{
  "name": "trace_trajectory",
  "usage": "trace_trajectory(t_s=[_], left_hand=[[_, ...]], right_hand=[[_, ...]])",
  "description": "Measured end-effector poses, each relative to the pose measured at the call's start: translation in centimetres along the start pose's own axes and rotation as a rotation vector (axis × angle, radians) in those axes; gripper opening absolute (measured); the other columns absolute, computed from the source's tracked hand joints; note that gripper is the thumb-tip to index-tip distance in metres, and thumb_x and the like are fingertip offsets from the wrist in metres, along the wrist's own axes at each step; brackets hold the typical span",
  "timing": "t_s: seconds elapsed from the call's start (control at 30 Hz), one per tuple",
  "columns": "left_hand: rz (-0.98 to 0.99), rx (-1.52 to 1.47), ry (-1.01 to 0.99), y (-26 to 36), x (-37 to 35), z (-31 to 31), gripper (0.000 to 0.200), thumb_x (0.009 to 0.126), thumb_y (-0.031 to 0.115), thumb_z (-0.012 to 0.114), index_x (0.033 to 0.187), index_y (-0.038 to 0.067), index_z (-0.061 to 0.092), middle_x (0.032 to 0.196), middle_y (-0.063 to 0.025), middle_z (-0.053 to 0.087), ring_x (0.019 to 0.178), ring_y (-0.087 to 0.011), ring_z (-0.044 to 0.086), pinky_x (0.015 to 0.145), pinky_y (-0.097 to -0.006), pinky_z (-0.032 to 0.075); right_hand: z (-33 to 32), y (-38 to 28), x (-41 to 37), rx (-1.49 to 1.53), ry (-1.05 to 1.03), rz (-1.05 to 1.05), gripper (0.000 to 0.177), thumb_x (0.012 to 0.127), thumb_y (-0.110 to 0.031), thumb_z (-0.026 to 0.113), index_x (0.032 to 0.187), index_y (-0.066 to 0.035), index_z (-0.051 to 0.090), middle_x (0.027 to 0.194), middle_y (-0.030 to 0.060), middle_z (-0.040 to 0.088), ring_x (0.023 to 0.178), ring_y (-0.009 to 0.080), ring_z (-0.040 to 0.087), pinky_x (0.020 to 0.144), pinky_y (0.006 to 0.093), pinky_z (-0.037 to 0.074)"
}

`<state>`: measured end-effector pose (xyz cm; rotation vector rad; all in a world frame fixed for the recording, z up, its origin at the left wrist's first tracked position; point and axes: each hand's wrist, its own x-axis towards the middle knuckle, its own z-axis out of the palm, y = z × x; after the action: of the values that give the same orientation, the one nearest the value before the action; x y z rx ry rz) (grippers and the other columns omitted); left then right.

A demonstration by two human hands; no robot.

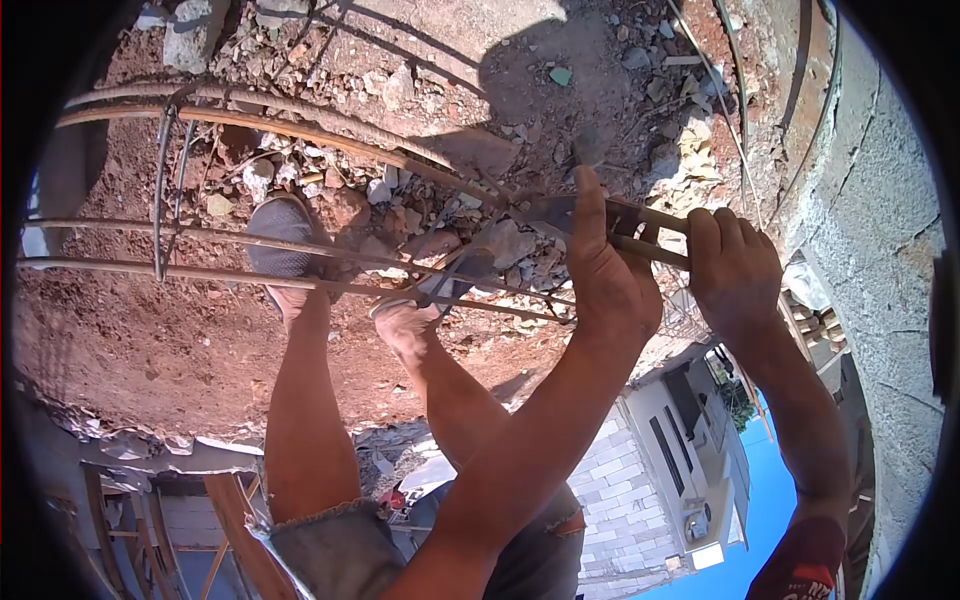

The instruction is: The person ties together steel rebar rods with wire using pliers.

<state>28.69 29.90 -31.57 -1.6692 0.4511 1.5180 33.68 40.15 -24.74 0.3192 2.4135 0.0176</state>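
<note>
Left hand was clenched on a dark metal two-handled tool, thumb stretched along it. Right hand sat just right of it, fingers wrapped tight round the handle ends. The tool was at the right end of a rusty steel rebar cage, touching the bars. Its head was hidden behind the left hand, so couldn't tell what it bit. Grey mesh shoe rested on the bars, left of the hands. Red soil with grey rubble lay below, rough grey wall far right.
</note>
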Motion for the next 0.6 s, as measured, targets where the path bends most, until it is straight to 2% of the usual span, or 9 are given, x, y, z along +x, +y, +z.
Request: trace_trajectory(t_s=[0.1,0.13,0.23,0.3,0.33,0.4,0.43,0.47,0.6], left_hand=[[-0.151,-0.074,-0.05,0.1,0.2,0.2,0.035,0.086,0.042,0.07,0.071,0.015,0.052,0.064,-0.0012,0.054,0.068,-0.0175,0.058,0.067,-0.0343,0.049],[-0.145,-0.072,-0.05,0.4,0.7,-1.3,0.035,0.086,0.042,0.07,0.071,0.015,0.052,0.064,-0.0012,0.054,0.068,-0.0175,0.058,0.067,-0.0343,0.049],[-0.414,-0.067,-0.631,1.7,2.4,-4.8,0.034,0.087,0.033,0.06,0.062,0.015,0.048,0.055,-0.0021,0.053,0.06,-0.0193,0.059,0.061,-0.0365,0.051],[-0.468,0.033,-0.759,2.7,2.6,-5.3,0.033,0.089,0.034,0.062,0.067,0.013,0.053,0.06,-0.0034,0.056,0.063,-0.0187,0.058,0.065,-0.0355,0.05],[-0.472,0.042,-0.765,2.7,1.5,-4.0,0.033,0.089,0.034,0.062,0.067,0.013,0.053,0.06,-0.0034,0.056,0.063,-0.0187,0.058,0.065,-0.0355,0.05],[-0.181,0.312,-0.26,2.8,-1.8,-0.8,0.032,0.093,0.036,0.06,0.075,0.01,0.057,0.066,-0.0041,0.057,0.065,-0.0176,0.057,0.07,-0.0342,0.049],[-0.18,0.321,-0.258,3.0,-2.0,-1.7,0.032,0.093,0.036,0.06,0.075,0.01,0.057,0.066,-0.0041,0.057,0.065,-0.0176,0.057,0.07,-0.0342,0.049],[-0.196,0.412,-0.368,3.5,-1.9,-3.1,0.032,0.095,0.037,0.059,0.08,0.009,0.057,0.068,-0.0041,0.058,0.067,-0.0173,0.057,0.071,-0.0339,0.049],[-0.459,0.698,-0.442,8.8,-5.1,-7.2,0.033,0.095,0.038,0.058,0.088,0.007,0.059,0.07,-0.0051,0.059,0.069,-0.0188,0.06,0.069,-0.0356,0.051]], right_hand=[[-0.9,-1.4,-0.6,0.016,0.067,-0.006,0.02,0.073,-0.011,0.065,0.086,-0.009,0.05,0.081,0.0049,0.049,0.065,0.022,0.056,0.055,0.0376,0.045],[-1.3,-2.1,-1.4,0.127,-0.043,0.042,0.022,0.075,-0.014,0.067,0.089,-0.009,0.05,0.085,0.0062,0.049,0.069,0.0271,0.058,0.06,0.0433,0.047],[-3.6,-4.3,-1.8,0.734,-0.723,0.505,0.033,0.082,-0.02,0.069,0.103,-0.004,0.05,0.087,0.0147,0.065,0.078,0.0379,0.066,0.066,0.0467,0.05],[-3.1,-5.9,-2.4,0.75,-0.824,0.646,0.04,0.081,-0.021,0.071,0.108,-0.002,0.049,0.083,0.0178,0.068,0.077,0.0391,0.067,0.067,0.0459,0.051],[-1.6,-7.3,-3.8,0.56,-0.673,0.651,0.041,0.078,-0.018,0.073,0.107,-0.001,0.05,0.088,0.0163,0.067,0.079,0.0363,0.067,0.068,0.0453,0.051],[0.5,-8.8,-5.5,0.465,-0.399,0.636,0.041,0.077,-0.017,0.073,0.107,-0.002,0.051,0.089,0.0152,0.066,0.079,0.0347,0.067,0.068,0.0453,0.051],[1.1,-9.4,-6.2,0.36,-0.133,0.608,0.041,0.076,-0.016,0.074,0.108,-0.002,0.052,0.091,0.0141,0.066,0.08,0.0331,0.066,0.068,0.0454,0.05],[0.9,-10.9,-6.6,0.467,-0.165,0.664,0.046,0.073,-0.015,0.075,0.111,-0.002,0.053,0.091,0.0118,0.064,0.084,0.0316,0.065,0.072,0.0443,0.049],[-1.7,-16.8,-9.9,2.067,-0.251,0.888,0.062,0.089,-0.023,0.065,0.136,0.005,0.038,0.121,0.0161,0.055,0.111,0.021,0.056,0.089,0.0342,0.047]])
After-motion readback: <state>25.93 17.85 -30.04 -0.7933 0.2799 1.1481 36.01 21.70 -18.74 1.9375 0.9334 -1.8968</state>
